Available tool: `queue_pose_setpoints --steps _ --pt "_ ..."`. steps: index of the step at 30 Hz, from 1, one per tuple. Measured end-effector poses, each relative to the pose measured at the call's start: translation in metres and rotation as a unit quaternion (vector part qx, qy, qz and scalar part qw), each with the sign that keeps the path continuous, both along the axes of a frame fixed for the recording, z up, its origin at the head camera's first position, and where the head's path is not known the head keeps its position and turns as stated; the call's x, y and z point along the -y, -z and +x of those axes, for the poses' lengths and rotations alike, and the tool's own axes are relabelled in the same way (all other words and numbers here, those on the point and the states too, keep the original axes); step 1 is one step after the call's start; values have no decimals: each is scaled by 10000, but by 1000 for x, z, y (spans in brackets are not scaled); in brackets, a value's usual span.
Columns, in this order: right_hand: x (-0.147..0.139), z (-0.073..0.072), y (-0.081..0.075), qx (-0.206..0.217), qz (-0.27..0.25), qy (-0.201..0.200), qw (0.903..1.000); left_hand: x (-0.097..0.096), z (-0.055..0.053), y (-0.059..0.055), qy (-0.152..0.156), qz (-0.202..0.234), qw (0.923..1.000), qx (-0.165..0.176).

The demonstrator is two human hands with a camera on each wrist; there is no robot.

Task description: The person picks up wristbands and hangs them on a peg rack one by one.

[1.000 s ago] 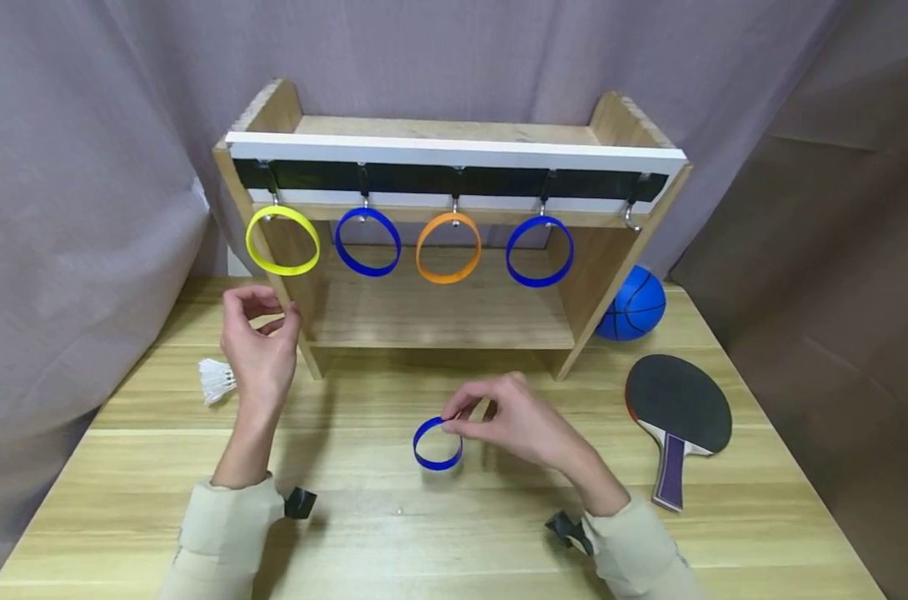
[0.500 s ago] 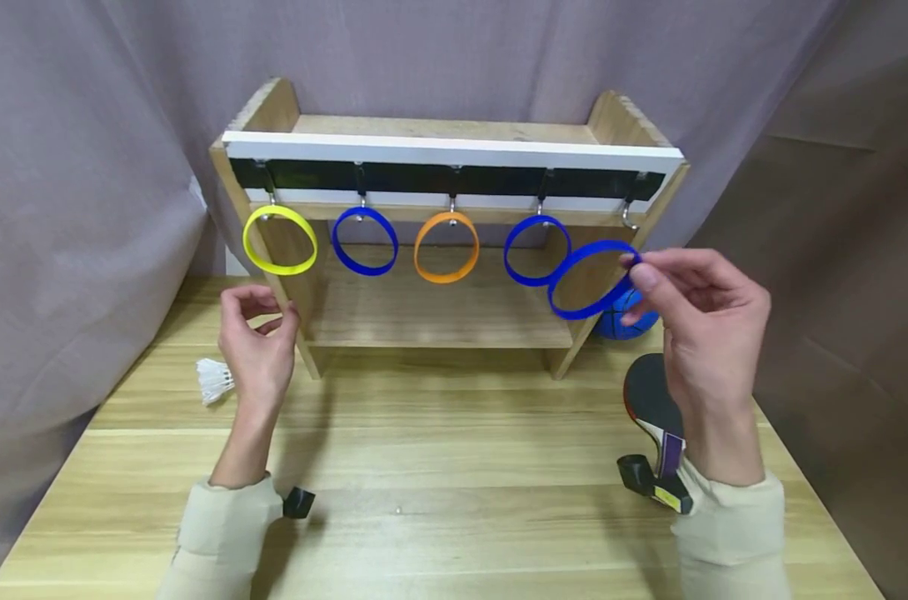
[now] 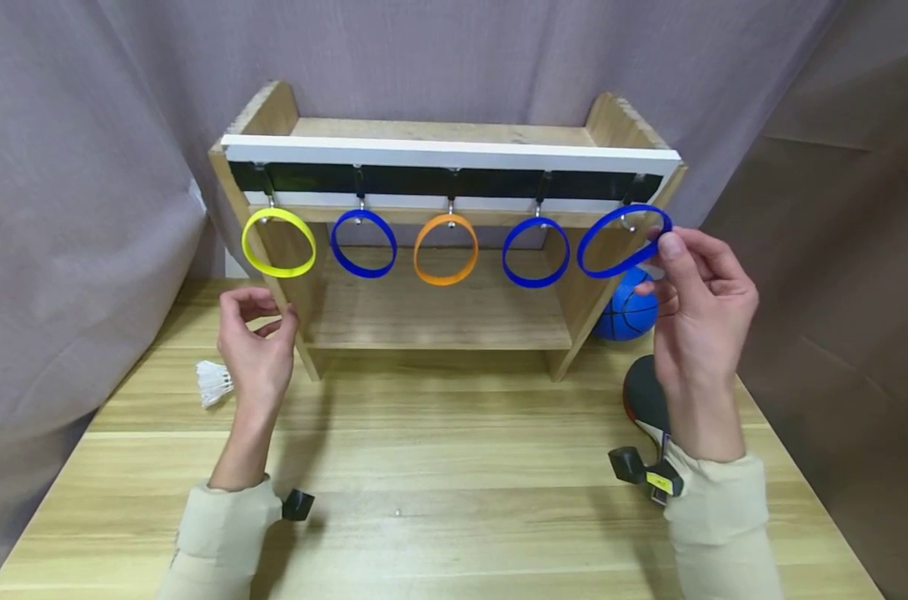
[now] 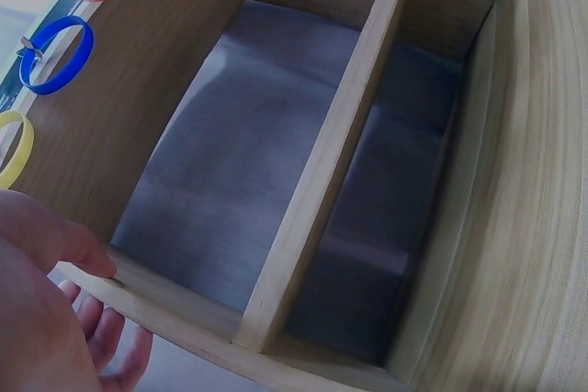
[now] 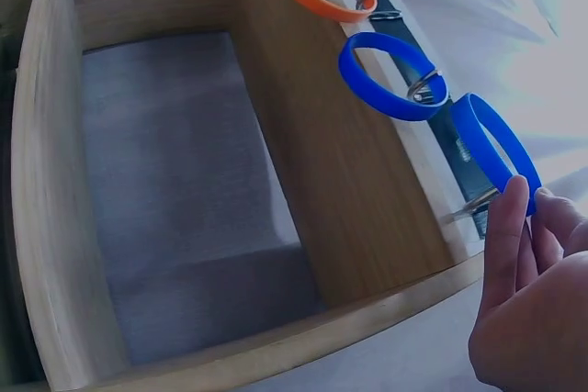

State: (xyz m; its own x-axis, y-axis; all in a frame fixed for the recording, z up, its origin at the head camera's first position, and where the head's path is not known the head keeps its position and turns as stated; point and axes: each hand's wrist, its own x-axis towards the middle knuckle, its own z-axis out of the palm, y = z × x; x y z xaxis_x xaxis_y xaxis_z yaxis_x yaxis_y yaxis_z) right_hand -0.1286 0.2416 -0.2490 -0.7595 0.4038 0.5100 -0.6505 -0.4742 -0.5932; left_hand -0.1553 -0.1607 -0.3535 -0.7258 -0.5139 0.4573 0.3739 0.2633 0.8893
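My right hand (image 3: 705,312) pinches a blue wristband (image 3: 610,272) between thumb and fingers, in front of the rightmost hook (image 3: 630,225) of the rack. In the right wrist view this wristband (image 5: 475,140) lies close by the metal hook (image 5: 480,201); whether it touches is unclear. My left hand (image 3: 257,346) grips the left side panel of the wooden shelf (image 3: 439,321), thumb inside and fingers outside, as the left wrist view shows. From the other hooks hang a yellow wristband (image 3: 283,272), a blue wristband (image 3: 364,272), an orange wristband (image 3: 446,282) and another blue wristband (image 3: 536,283).
A blue ball (image 3: 628,310) sits at the shelf's right side. Nearer, a table tennis bat (image 3: 644,392) lies partly behind my right forearm. A shuttlecock (image 3: 214,384) lies left of my left hand on the wooden table (image 3: 439,533). A grey curtain (image 3: 454,58) hangs behind.
My right hand has lifted the blue wristband off the table, carried it up and right, and brought it to the rightmost hook. The left hand keeps its grip on the shelf.
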Motion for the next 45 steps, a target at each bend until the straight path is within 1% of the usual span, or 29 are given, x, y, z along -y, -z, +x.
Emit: queue_pose_setpoints --steps 2,5,6,10,12,14,17,21,23,30,36,38,40,42,45 --pt "1 -2 1 27 63 112 9999 0 1 0 4 6 10000 3" --pt "1 -4 4 75 357 363 9987 -1 1 -1 4 16 10000 18" --pt "1 -4 5 114 381 385 9985 -1 1 -1 1 18 10000 21" --pt "-1 -6 8 265 296 305 9987 -1 0 0 -29 -9 10000 48" --pt "-2 -6 9 370 82 188 9991 -1 0 0 -56 -31 10000 66" --pt "-2 -6 11 424 43 166 9990 -2 0 0 -78 -36 9999 79" --pt "-3 -5 13 457 17 151 9988 -1 0 0 -53 -12 10000 64" --pt "-4 -4 16 446 215 250 9985 -1 1 0 25 20 10000 3" --pt "-4 -3 16 475 291 282 9980 -2 2 -2 36 11 10000 5" --pt "-4 -2 18 601 363 292 9971 -15 20 -28 87 -2 10000 43" --pt "-6 -2 21 758 446 389 9954 -17 23 -32 83 -38 9999 81" --pt "-7 -2 21 766 419 376 9955 -16 23 -32 74 -46 9999 95" --pt "-7 -3 21 766 410 368 9955 -15 21 -29 45 -56 9999 98" --pt "-7 -3 20 761 423 364 9955 -12 17 -24 27 -59 9999 85" --pt "-8 -3 20 755 460 381 9954 -6 9 -13 7 -57 9999 85"
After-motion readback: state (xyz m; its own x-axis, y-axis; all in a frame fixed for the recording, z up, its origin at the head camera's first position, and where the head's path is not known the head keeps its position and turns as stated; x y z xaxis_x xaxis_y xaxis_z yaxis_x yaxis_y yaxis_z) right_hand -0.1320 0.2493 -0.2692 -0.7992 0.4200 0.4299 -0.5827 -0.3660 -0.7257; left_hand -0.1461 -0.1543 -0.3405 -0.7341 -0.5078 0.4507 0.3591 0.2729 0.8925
